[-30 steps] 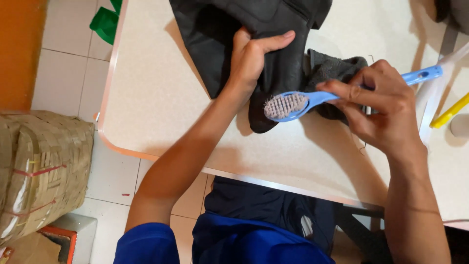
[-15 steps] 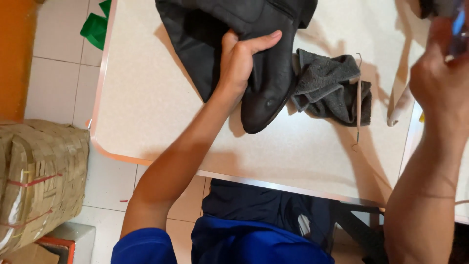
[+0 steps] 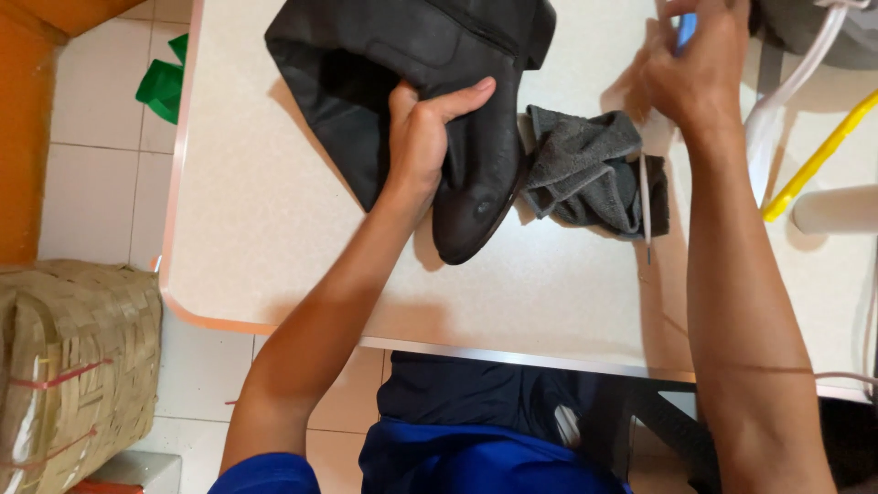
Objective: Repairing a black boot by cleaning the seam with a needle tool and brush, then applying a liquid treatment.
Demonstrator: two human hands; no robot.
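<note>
Table (image 3: 274, 238): pale speckled top, rounded corner with a pinkish edge band at 8 o'clock. Floor (image 3: 91, 183): white square tiles with grey grout, at 9 o'clock. Orange wall or panel (image 3: 23, 119): along the edge at 10 o'clock. Woven basket (image 3: 73, 366): straw-coloured, strapped with red bands, at 8 o'clock. Green object (image 3: 163, 87): lying on the tiles at 10 o'clock. Light: even, soft shadows.

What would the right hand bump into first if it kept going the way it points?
The right hand, holding something blue, points toward the table's far side at the picture's top edge. Nothing shows ahead of it before that edge, so the way looks free, though the view ends there.
</note>
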